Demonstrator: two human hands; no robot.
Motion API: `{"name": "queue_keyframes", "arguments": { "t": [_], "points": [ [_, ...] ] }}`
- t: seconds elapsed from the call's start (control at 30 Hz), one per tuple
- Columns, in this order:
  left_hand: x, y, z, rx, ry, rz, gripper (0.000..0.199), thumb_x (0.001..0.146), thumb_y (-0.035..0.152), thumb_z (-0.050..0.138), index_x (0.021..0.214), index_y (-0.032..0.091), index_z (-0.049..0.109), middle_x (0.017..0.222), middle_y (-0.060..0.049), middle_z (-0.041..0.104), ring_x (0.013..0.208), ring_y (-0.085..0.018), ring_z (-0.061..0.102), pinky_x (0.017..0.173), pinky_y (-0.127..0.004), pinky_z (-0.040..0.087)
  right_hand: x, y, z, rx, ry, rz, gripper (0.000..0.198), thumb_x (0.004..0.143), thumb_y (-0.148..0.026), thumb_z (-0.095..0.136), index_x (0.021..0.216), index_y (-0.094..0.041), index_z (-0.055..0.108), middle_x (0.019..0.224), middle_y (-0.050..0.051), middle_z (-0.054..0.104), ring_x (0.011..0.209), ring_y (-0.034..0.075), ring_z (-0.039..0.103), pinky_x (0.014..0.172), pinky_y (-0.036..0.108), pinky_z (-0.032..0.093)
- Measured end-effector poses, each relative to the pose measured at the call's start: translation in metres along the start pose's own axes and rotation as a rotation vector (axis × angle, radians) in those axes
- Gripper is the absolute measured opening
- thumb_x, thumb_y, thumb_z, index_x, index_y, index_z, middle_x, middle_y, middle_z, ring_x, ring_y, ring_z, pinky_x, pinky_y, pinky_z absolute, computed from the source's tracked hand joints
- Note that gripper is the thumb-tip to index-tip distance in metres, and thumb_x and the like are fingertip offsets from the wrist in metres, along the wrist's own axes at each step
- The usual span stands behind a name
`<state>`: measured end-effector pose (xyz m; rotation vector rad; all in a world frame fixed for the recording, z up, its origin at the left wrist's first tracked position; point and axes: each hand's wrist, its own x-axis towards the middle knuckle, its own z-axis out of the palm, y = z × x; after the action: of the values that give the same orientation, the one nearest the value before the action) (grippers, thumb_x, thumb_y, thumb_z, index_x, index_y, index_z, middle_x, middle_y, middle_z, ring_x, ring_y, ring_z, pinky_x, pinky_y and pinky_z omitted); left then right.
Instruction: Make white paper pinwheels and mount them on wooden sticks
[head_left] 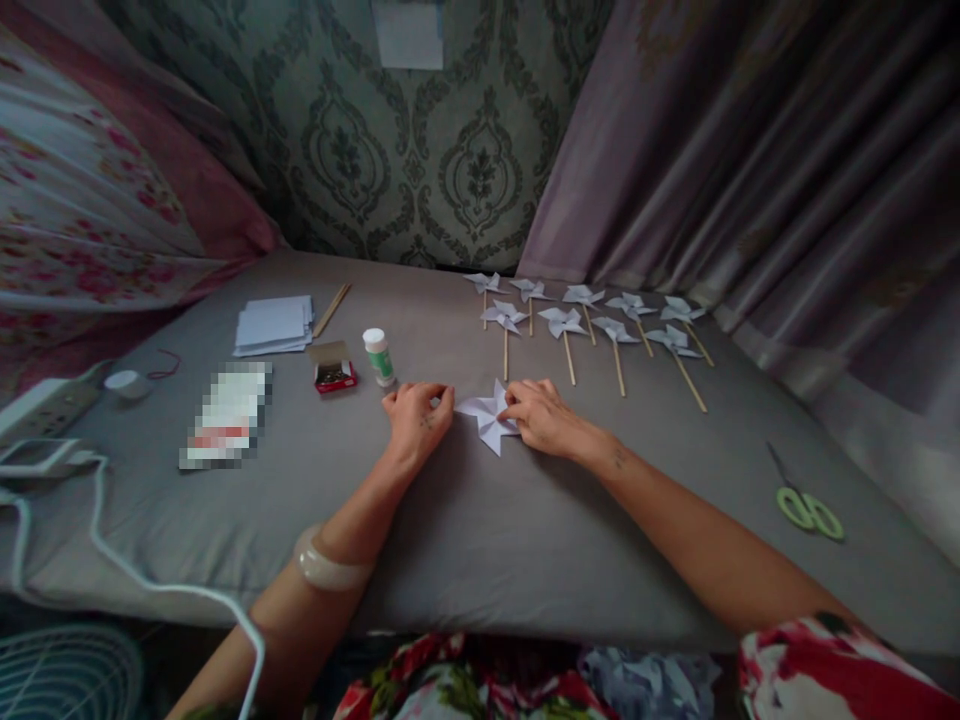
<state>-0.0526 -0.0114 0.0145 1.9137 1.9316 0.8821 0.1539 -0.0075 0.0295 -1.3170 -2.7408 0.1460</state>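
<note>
A white folded paper pinwheel (491,418) without a stick lies on the grey cloth in front of me. My right hand (544,415) grips its right side, with fingertips at the centre. Just left of the paper, my left hand (421,420) has thumb and fingers pinched together; anything between them is too small to make out. Behind my left hand stands a glue stick (379,357) with a white cap and green label. Beside it, an opened red box (334,375) holds small brass-coloured pieces. Finished pinwheels on sticks (566,325) lie in two rows at the back right.
White paper sheets (274,325) are stacked at the back left beside a few wooden sticks (331,310). Green-handled scissors (808,510) lie far right. On the left are a blurred packet (227,415), a power strip (45,408) and a white cable (165,585) crossing my left forearm.
</note>
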Motion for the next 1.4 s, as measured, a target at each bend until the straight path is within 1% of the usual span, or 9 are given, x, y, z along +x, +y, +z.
{"name": "queue_keyframes", "arguments": {
  "t": [0.13, 0.33, 0.53, 0.77, 0.9, 1.0, 1.1, 1.27, 1.4],
  "points": [
    [0.001, 0.001, 0.000, 0.008, -0.041, -0.010, 0.029, 0.086, 0.033, 0.051, 0.089, 0.019, 0.076, 0.085, -0.008, 0.075, 0.086, -0.024, 0.063, 0.090, -0.042, 0.034, 0.003, 0.002, -0.002, 0.015, -0.027, 0.011, 0.034, 0.084, -0.003, 0.048, 0.096, -0.021, 0.074, 0.099, 0.008, 0.061, 0.094, 0.019, 0.050, 0.084, 0.035, 0.029],
    [-0.002, -0.001, 0.005, 0.030, -0.037, 0.015, 0.030, 0.086, 0.034, 0.050, 0.088, 0.020, 0.076, 0.083, -0.008, 0.074, 0.088, -0.025, 0.062, 0.087, -0.041, 0.034, -0.002, -0.013, 0.008, -0.047, 0.045, 0.059, 0.031, 0.084, -0.004, 0.047, 0.090, -0.019, 0.074, 0.098, 0.009, 0.062, 0.095, 0.020, 0.050, 0.084, 0.034, 0.029],
    [-0.007, -0.003, 0.006, 0.104, -0.006, 0.093, 0.029, 0.087, 0.031, 0.048, 0.078, 0.020, 0.073, 0.086, -0.007, 0.074, 0.092, -0.025, 0.059, 0.085, -0.041, 0.031, -0.006, -0.020, 0.016, -0.065, 0.101, 0.118, 0.030, 0.084, -0.005, 0.049, 0.089, -0.019, 0.074, 0.099, 0.009, 0.063, 0.097, 0.021, 0.052, 0.083, 0.034, 0.031],
    [-0.018, 0.004, -0.006, 0.154, 0.052, 0.223, 0.031, 0.090, 0.031, 0.047, 0.075, 0.020, 0.071, 0.086, -0.006, 0.074, 0.088, -0.022, 0.057, 0.082, -0.040, 0.030, -0.008, -0.021, 0.019, -0.077, 0.123, 0.111, 0.028, 0.085, -0.007, 0.051, 0.091, -0.020, 0.074, 0.098, 0.008, 0.064, 0.096, 0.021, 0.054, 0.083, 0.034, 0.032],
    [-0.024, 0.003, -0.019, 0.148, 0.016, 0.258, 0.029, 0.090, 0.030, 0.048, 0.075, 0.020, 0.071, 0.081, -0.005, 0.073, 0.085, -0.020, 0.058, 0.082, -0.038, 0.030, -0.006, -0.020, 0.020, -0.073, 0.118, 0.124, 0.029, 0.085, -0.007, 0.050, 0.094, -0.020, 0.074, 0.099, 0.008, 0.064, 0.098, 0.021, 0.054, 0.083, 0.035, 0.033],
    [-0.029, -0.004, -0.033, 0.119, -0.006, 0.221, 0.028, 0.089, 0.030, 0.050, 0.074, 0.020, 0.072, 0.077, -0.004, 0.073, 0.083, -0.019, 0.059, 0.082, -0.036, 0.032, -0.002, -0.021, 0.015, -0.067, 0.091, 0.137, 0.028, 0.086, -0.010, 0.049, 0.092, -0.019, 0.074, 0.098, 0.009, 0.065, 0.098, 0.022, 0.054, 0.083, 0.036, 0.033],
    [-0.029, -0.013, -0.046, 0.101, 0.027, 0.104, 0.026, 0.087, 0.030, 0.051, 0.078, 0.020, 0.073, 0.081, -0.004, 0.073, 0.079, -0.018, 0.061, 0.080, -0.033, 0.036, 0.003, -0.022, 0.007, -0.024, 0.049, 0.165, 0.029, 0.085, -0.010, 0.047, 0.089, -0.019, 0.075, 0.099, 0.009, 0.065, 0.098, 0.022, 0.054, 0.084, 0.036, 0.034],
    [-0.024, -0.025, -0.053, 0.129, 0.010, 0.006, 0.029, 0.085, 0.035, 0.050, 0.087, 0.020, 0.075, 0.082, -0.005, 0.074, 0.076, -0.020, 0.061, 0.079, -0.033, 0.039, 0.009, -0.012, -0.001, 0.028, 0.012, 0.175, 0.031, 0.083, -0.011, 0.048, 0.090, -0.021, 0.075, 0.102, 0.009, 0.066, 0.101, 0.023, 0.055, 0.087, 0.038, 0.035],
    [-0.022, -0.023, -0.052, 0.132, -0.032, 0.008, 0.032, 0.085, 0.036, 0.049, 0.087, 0.018, 0.075, 0.082, -0.006, 0.074, 0.074, -0.020, 0.062, 0.076, -0.032, 0.040, 0.003, 0.001, -0.001, 0.161, 0.090, 0.187, 0.032, 0.080, -0.010, 0.049, 0.094, -0.023, 0.075, 0.101, 0.006, 0.068, 0.097, 0.020, 0.058, 0.087, 0.034, 0.039]
  ]
}}
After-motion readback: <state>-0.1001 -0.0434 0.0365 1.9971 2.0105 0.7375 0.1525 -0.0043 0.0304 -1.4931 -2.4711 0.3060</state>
